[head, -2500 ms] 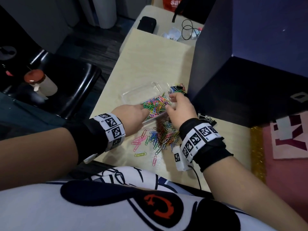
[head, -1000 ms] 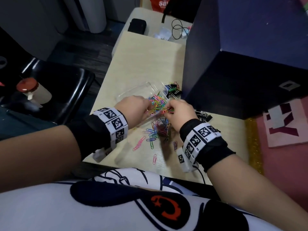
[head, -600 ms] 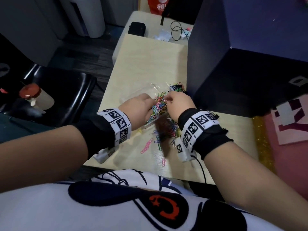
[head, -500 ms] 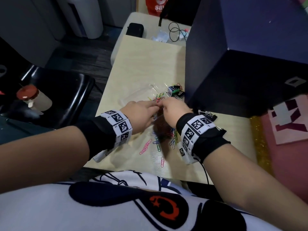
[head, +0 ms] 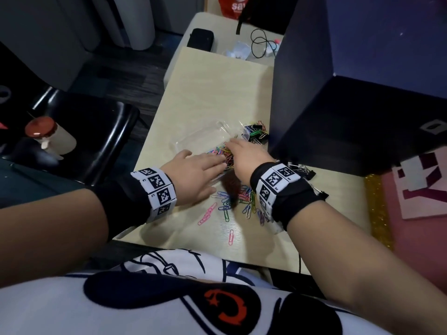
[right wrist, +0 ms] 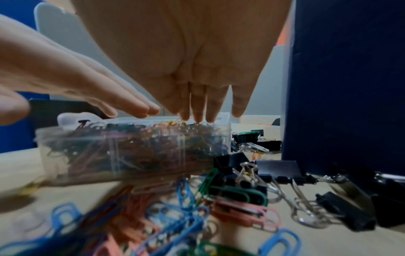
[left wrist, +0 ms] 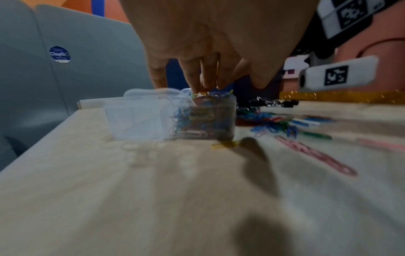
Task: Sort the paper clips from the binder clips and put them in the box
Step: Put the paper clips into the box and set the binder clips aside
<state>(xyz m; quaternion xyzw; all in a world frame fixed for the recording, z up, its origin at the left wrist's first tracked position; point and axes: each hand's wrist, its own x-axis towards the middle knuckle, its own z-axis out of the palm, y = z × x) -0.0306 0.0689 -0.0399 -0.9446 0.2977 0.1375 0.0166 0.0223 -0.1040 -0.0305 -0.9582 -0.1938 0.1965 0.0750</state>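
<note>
A clear plastic box (head: 219,154) heaped with coloured paper clips stands mid-table, its lid (head: 200,135) lying open behind it. My left hand (head: 215,165) reaches in from the left, straight fingers lying on the heap. My right hand (head: 233,145) comes from the near right, its straight fingertips (right wrist: 197,114) touching the top of the clips in the box (right wrist: 131,152). Loose paper clips (head: 242,201) lie on the table under my right wrist. Black binder clips (head: 254,134) sit beyond the box, and more binder clips (right wrist: 278,169) lie to the right.
A tall dark blue partition (head: 338,117) stands close on the right of the box. Left of the table is a black chair (head: 96,141) with a red-capped bottle (head: 48,136). A black pouch (head: 200,41) and a cable (head: 260,45) lie at the far end.
Both hands were bunched together over the box, the right one pinching clips. Now their fingers are stretched out flat on the heap in the box.
</note>
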